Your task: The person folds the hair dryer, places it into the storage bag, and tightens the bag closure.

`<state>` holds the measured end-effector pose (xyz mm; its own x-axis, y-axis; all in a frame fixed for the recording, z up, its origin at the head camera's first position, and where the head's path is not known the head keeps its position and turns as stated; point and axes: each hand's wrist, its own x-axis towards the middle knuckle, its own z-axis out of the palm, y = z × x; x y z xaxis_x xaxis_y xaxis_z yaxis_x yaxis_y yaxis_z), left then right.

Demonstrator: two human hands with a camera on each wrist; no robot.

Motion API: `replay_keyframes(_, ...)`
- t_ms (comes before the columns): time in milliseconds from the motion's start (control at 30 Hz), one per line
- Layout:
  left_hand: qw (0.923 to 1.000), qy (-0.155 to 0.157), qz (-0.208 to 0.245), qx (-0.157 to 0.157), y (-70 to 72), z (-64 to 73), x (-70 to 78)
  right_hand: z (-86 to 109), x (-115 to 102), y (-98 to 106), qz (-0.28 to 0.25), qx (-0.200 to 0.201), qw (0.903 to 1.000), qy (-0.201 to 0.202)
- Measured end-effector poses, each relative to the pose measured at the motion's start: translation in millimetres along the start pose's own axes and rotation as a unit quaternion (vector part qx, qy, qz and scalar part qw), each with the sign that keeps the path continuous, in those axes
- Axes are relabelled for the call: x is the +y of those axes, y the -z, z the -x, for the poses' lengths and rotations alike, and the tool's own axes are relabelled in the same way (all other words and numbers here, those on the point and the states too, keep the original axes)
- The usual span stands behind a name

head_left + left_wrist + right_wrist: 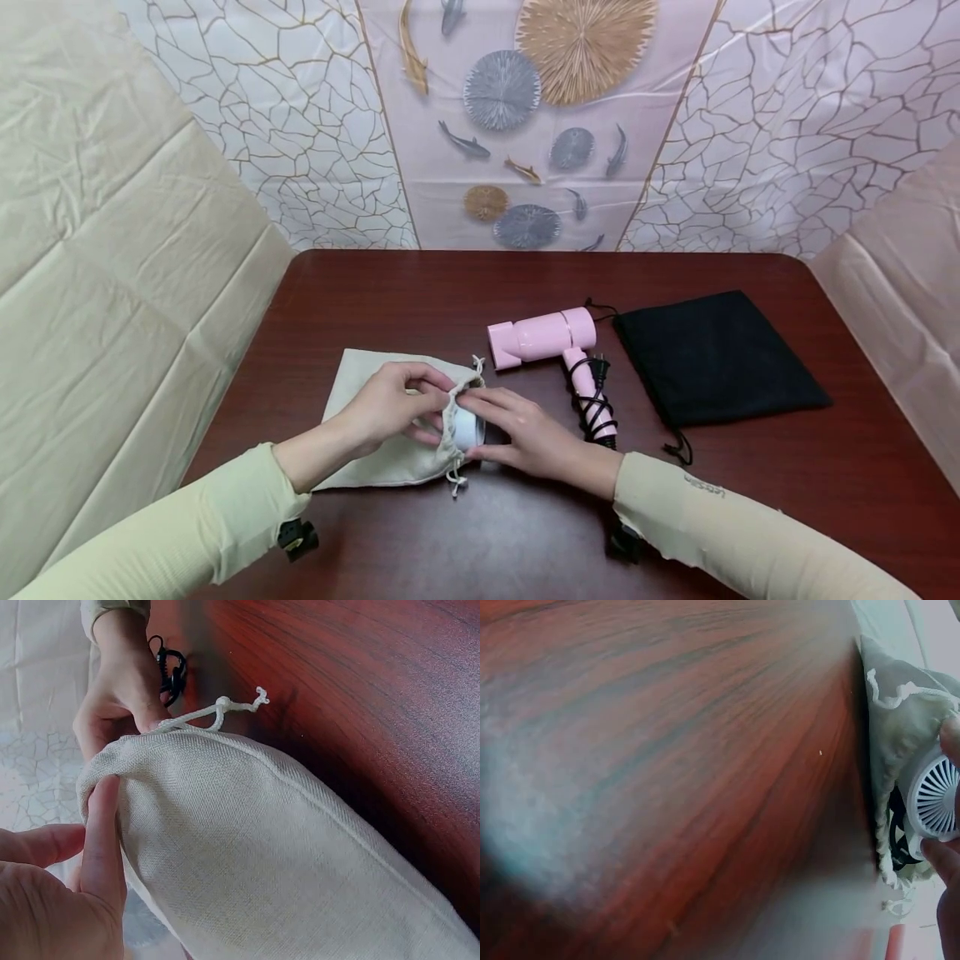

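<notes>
A beige drawstring bag [356, 467] lies on the table, its gathered mouth facing right. My left hand [393, 404] pinches the cloth at the mouth; in the left wrist view its finger [103, 832] lies against the outside of the bag [247, 840]. Most of a white hair dryer [467, 429] is hidden in the bag. Its round slatted grille [936, 796] shows at the opening in the right wrist view, with black cord [898, 825] beside it. My right hand [528, 433] grips this end, fingers over the top and thumb below.
Behind my right hand lies a pink hair dryer [547, 336], black cord wound round its folded handle [588, 392]. A black drawstring bag [723, 358] lies flat farther right. Patterned cloth [502, 167] hangs past the table's back edge.
</notes>
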<state>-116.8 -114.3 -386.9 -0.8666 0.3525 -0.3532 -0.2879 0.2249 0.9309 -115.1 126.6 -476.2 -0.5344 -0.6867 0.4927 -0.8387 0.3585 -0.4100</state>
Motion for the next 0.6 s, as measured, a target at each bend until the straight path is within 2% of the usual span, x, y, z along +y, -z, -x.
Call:
replay_keyframes(300,0.9999,0.007,0.003,-0.006,3.6,0.2,-5.1,7.6,2.4,10.7,0.023,-0.066,0.9975,0.014)
replay_keyframes(500,0.9998,0.012,0.001,-0.017,3.1,0.0,-7.7,4.8,8.3,22.6,0.028,-0.087,0.9942,-0.058)
replay_keyframes(600,0.9996,0.01,-0.002,-0.026,2.0,0.2,-5.5,-0.2,11.7,23.1,0.03,-0.101,0.9913,-0.08)
